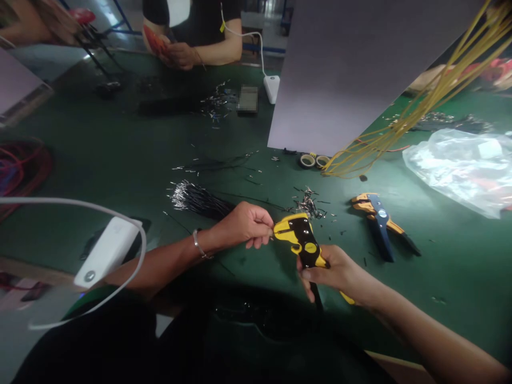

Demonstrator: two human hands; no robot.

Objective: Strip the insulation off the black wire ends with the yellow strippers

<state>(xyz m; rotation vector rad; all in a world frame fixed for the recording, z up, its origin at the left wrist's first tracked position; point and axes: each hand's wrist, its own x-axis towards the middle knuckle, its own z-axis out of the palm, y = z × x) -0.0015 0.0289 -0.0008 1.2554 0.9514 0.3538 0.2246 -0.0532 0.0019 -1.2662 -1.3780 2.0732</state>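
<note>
My right hand (334, 272) is wrapped round the handles of a yellow-and-black wire stripper (304, 237), its jaws turned to the left. Against those jaws, my left hand (254, 226) is closed in a pinch on a thin wire, mostly hidden by the fingers. Left of that hand lies a bundle of black wires (200, 200) with bright bare ends. Small cut scraps (308, 204) are scattered just beyond the stripper. A second wire stripper (378, 221), blue and orange, rests on the green table (448, 277) to the right.
Yellow wires (384, 141) hang down beside a grey panel (324, 74). Two tape rolls (315, 161) lie below it. A clear plastic bag (460, 165) is at right, a white power bank (108, 250) with a cable at left. Across the table, a person's hands (180, 55) hold a red tool.
</note>
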